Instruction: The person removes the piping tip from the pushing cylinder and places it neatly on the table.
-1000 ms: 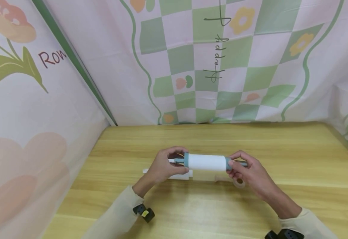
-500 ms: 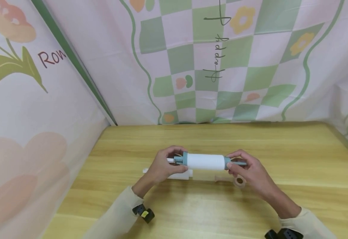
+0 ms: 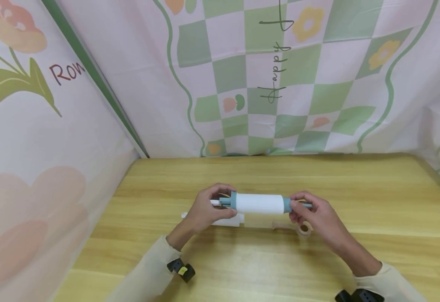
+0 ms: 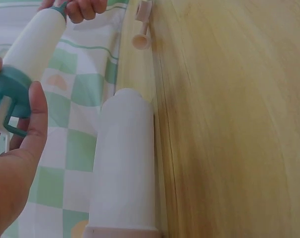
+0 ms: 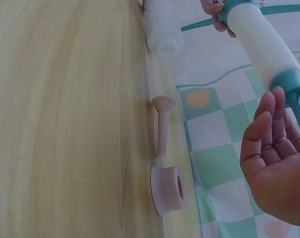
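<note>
Both hands hold up what looks like an icing syringe [image 3: 259, 203], lying level above the table: a white barrel with teal ends. At its left end my left hand [image 3: 206, 209] grips the teal cap [image 4: 14, 87], thumb on one side and fingers on the other. A teal and white plunger handle [image 4: 2, 116] sticks out toward that palm. With curled fingers my right hand [image 3: 316, 214] pinches the teal collar [image 5: 287, 82] at the other end. A thin teal nozzle [image 5: 299, 119] points out past it. Part of the collar is hidden by the fingers.
On the wooden table [image 3: 257, 260], below the syringe, lies a second white barrel [image 4: 124, 158]. To its right are a pale pink funnel-ended nozzle [image 5: 162, 124] and a pink ring cap [image 5: 167, 189]. A patterned cloth [image 3: 265, 84] hangs along the table's far edge.
The syringe has shifted slightly left and its plunger handle looks turned a little. My right fingers have slid slightly outward, baring more of the teal collar. The loose parts have not moved.
</note>
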A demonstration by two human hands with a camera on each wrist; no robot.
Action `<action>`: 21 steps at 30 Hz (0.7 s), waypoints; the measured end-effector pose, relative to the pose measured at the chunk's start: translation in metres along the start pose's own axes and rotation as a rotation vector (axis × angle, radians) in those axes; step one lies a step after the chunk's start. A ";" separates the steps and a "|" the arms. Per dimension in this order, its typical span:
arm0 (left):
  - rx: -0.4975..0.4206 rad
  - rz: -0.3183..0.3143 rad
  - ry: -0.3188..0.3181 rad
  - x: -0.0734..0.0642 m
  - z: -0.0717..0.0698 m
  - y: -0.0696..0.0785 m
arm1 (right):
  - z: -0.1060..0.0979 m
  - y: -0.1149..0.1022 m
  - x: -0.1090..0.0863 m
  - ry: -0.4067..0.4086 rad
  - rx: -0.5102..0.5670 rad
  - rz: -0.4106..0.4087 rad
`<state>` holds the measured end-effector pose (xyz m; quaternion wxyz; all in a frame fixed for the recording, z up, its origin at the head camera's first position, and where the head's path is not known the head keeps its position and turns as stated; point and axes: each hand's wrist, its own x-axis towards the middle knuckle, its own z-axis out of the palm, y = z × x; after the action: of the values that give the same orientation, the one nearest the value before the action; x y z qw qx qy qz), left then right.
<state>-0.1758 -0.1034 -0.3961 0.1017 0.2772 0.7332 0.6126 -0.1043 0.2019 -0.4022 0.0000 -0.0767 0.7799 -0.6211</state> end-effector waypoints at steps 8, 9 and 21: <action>0.002 0.002 -0.005 -0.001 -0.001 -0.002 | 0.000 -0.001 0.000 -0.012 -0.004 0.002; 0.002 0.002 -0.005 -0.001 -0.001 -0.002 | 0.000 -0.002 0.000 -0.011 -0.004 0.001; 0.007 -0.006 0.001 -0.001 0.000 -0.003 | -0.001 0.001 -0.001 -0.016 0.010 -0.038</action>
<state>-0.1761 -0.1046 -0.3989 0.1020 0.2750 0.7361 0.6100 -0.1036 0.2032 -0.4033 -0.0049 -0.0965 0.7753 -0.6242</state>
